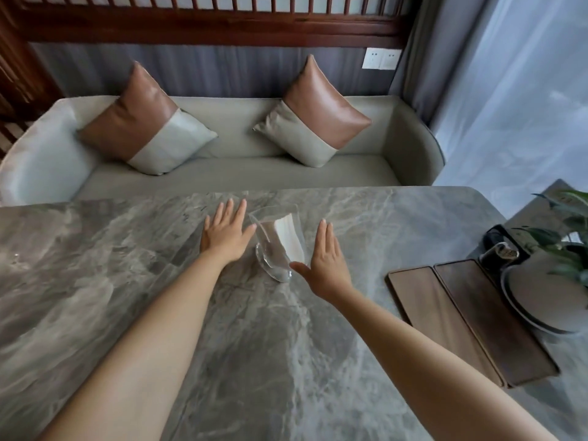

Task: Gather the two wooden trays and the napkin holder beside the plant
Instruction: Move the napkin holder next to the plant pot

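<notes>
Open hands flanked a clear napkin holder on a marble bench.
The holder (279, 246) held white napkins (288, 238); the left hand (226, 232) and right hand (326, 261) had fingers spread, grasping nothing. Two wooden trays (471, 323) lay side by side near the plant (569, 237). A sofa (241, 176) stood behind.

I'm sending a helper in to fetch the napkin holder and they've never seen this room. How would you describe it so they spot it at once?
Start at the grey marble table in front of the sofa. Near the middle of its far side, between the person's open left hand and right hand, stands the napkin holder. It is the only clear, see-through piece, with white napkins upright inside; the wooden trays lie flat to the right by the plant.
</notes>
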